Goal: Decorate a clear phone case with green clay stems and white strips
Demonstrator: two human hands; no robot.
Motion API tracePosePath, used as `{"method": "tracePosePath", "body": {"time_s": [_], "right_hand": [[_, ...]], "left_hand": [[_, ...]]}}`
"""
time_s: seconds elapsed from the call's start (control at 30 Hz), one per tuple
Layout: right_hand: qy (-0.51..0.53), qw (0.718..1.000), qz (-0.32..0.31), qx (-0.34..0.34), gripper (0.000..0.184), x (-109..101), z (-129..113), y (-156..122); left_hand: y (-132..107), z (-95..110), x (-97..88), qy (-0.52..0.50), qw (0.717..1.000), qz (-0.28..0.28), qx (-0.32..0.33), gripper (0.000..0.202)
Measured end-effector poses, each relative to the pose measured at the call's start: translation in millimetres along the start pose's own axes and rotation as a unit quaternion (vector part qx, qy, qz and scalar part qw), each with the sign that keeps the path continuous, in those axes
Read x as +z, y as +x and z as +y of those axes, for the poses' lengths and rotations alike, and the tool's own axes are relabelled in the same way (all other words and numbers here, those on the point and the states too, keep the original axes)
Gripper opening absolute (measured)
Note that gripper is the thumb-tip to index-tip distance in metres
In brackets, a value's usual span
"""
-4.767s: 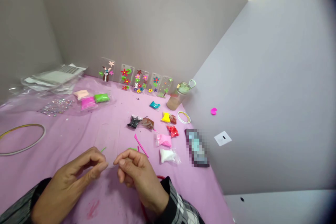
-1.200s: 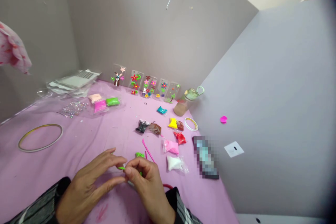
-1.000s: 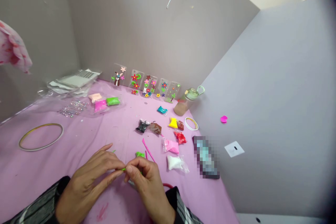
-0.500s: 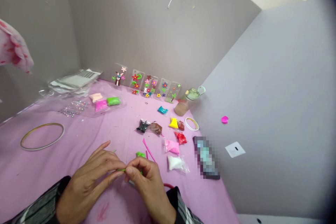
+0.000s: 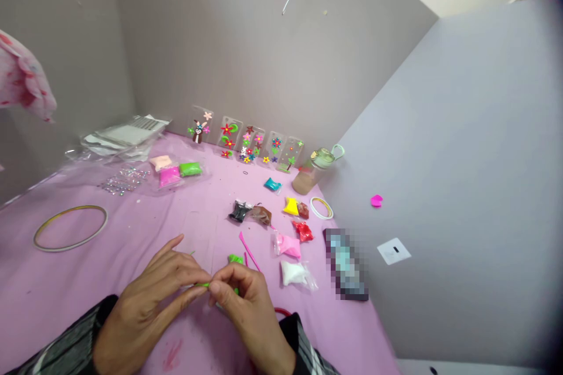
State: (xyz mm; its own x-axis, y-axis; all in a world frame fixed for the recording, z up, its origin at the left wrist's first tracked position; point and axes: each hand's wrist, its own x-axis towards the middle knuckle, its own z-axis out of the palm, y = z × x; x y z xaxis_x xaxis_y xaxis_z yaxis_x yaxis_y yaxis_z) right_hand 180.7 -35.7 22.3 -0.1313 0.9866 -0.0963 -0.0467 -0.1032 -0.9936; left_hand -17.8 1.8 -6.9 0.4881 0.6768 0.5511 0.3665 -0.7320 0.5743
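Observation:
Between my two hands, just above the pink cloth, is a small piece of green modelling clay. My left hand pinches one end between thumb and index finger, its little finger raised. The fingertips of my right hand are closed on the other end, touching the left ones. Just beyond the right hand lies a lump of green clay, partly hidden by the fingers. Beside it are pink modelling tools. A clear phone case seems to lie flat beyond my hands, its outline faint.
Clay packets in white, pink, red and black lie to the right. Decorated phone cases lean on the wall beside a bottle. A hoop is at left, a blurred dark-framed device at right.
Both hands stay almost in place, still pinching the green clay. A little more of the clay shows between the fingertips.

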Motion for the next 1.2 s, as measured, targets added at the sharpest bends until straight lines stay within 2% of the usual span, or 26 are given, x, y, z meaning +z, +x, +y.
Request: {"method": "tracePosePath", "body": {"time_s": [0.2,0.37,0.57,0.87,1.07,1.2], "right_hand": [[0.011,1.0,-0.003,-0.004,0.043,-1,-1,0],[0.013,1.0,-0.004,-0.001,0.041,-1,-2,1],[-0.006,0.999,-0.012,-0.034,0.051,-3,0,0],[0.013,1.0,0.002,-0.001,0.034,-1,-2,0],[0.014,1.0,0.0,0.007,0.036,-1,-5,-1],[0.008,1.0,-0.006,-0.016,0.04,-2,-3,-2]], "left_hand": [[3,0,0.6,0.0,1.0,0.022,0.022,0.016],[0,-4,1.6,-0.009,1.0,0.014,0.012,0.017],[-1,-5,2.6,-0.024,1.0,-0.004,0.009,0.013],[5,0,-2.6,-0.01,0.999,0.008,0.033,0.02],[8,2,-3.4,-0.002,0.998,0.022,0.053,0.022],[10,3,-4.5,-0.006,0.997,0.024,0.067,0.025]]}}
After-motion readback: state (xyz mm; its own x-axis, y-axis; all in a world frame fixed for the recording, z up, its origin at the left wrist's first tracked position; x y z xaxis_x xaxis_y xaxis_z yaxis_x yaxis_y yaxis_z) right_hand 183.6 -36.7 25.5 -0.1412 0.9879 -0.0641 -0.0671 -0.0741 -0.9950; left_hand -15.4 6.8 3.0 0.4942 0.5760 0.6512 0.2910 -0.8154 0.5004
